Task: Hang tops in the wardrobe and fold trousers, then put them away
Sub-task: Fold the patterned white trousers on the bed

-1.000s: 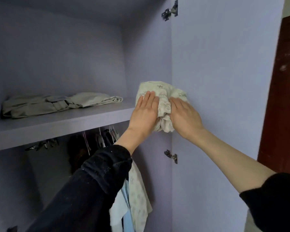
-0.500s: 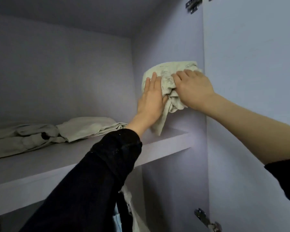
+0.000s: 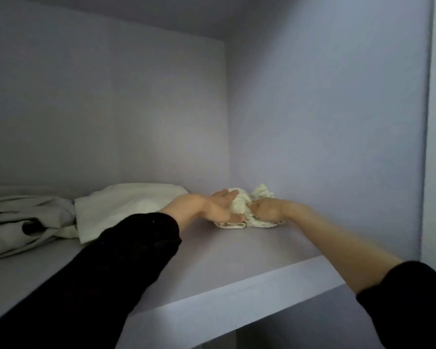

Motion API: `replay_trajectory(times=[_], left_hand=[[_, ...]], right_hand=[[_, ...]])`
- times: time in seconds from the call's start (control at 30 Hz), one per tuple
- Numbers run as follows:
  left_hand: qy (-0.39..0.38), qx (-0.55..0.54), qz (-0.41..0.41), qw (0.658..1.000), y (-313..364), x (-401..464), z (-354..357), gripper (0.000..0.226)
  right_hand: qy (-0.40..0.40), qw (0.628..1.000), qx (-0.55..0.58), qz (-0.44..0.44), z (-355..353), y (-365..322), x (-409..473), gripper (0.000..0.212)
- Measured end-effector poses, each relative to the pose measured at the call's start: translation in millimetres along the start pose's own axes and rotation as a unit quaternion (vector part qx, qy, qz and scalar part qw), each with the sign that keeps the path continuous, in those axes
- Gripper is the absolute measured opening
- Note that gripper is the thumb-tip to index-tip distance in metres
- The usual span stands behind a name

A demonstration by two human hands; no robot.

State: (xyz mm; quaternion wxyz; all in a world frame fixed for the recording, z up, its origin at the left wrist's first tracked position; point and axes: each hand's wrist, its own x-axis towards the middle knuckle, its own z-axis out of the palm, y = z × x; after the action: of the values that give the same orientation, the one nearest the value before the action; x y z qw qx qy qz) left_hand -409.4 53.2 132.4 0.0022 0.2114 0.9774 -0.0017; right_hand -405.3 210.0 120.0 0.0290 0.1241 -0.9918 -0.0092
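Two hands at work, head view: both on the small pale patterned folded cloth bundle (image 3: 242, 207).
Bundle's place: back right corner of the lilac wardrobe shelf (image 3: 237, 278), right of the cream folded garments (image 3: 116, 210).
Left hand (image 3: 212, 206): fingers straight, pressing the bundle's left side.
Right hand (image 3: 268, 210): fingers curled, gripping its right side.
Axis: bundle lies between both hands, equally near.
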Motion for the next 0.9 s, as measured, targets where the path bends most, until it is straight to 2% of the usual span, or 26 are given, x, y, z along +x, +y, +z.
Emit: replay_trajectory(times=[0.07, 0.17, 0.27, 0.37, 0.5, 0.63, 0.73, 0.8, 0.9], left_hand=[[-0.023, 0.041, -0.003, 0.999, -1.0, 3.3, -1.1, 0.09], [0.048, 0.163, -0.008, 0.985, 0.6, 14.9, 16.2, 0.075], [0.091, 0.203, -0.039, 0.974, -7.7, 37.4, 22.9, 0.062], [0.113, 0.227, -0.107, 0.961, -14.4, 67.1, 27.4, 0.055], [0.126, 0.194, -0.191, 0.954, -22.4, 108.0, 35.9, 0.05], [0.096, 0.137, -0.202, 0.965, -42.2, 123.0, 28.6, 0.065], [0.062, 0.084, -0.183, 0.978, -39.7, 113.2, 21.0, 0.075], [0.051, 0.083, -0.169, 0.981, -33.1, 96.4, 14.9, 0.071], [0.061, 0.096, -0.158, 0.981, -22.6, 53.6, 10.6, 0.054]], right_hand=[[-0.005, 1.0, 0.022, -0.009, -0.1, 10.5, 15.2, 0.043], [0.019, 0.997, 0.064, -0.048, 5.9, 23.8, 34.1, 0.045], [0.037, 0.995, 0.072, -0.053, 6.9, 32.1, 45.1, 0.047], [0.05, 0.995, 0.064, -0.05, 3.7, 34.1, 48.1, 0.047], [0.042, 0.998, 0.02, -0.051, 5.4, 33.3, 61.2, 0.041], [-0.03, 0.996, 0.028, -0.076, 13.9, 30.3, 77.6, 0.048], [-0.029, 0.995, 0.053, -0.079, 17.5, 32.5, 92.8, 0.051], [-0.029, 0.996, 0.053, -0.061, 18.5, 33.5, 106.5, 0.053], [-0.038, 0.997, 0.045, -0.051, 16.7, 31.4, 112.4, 0.054]])
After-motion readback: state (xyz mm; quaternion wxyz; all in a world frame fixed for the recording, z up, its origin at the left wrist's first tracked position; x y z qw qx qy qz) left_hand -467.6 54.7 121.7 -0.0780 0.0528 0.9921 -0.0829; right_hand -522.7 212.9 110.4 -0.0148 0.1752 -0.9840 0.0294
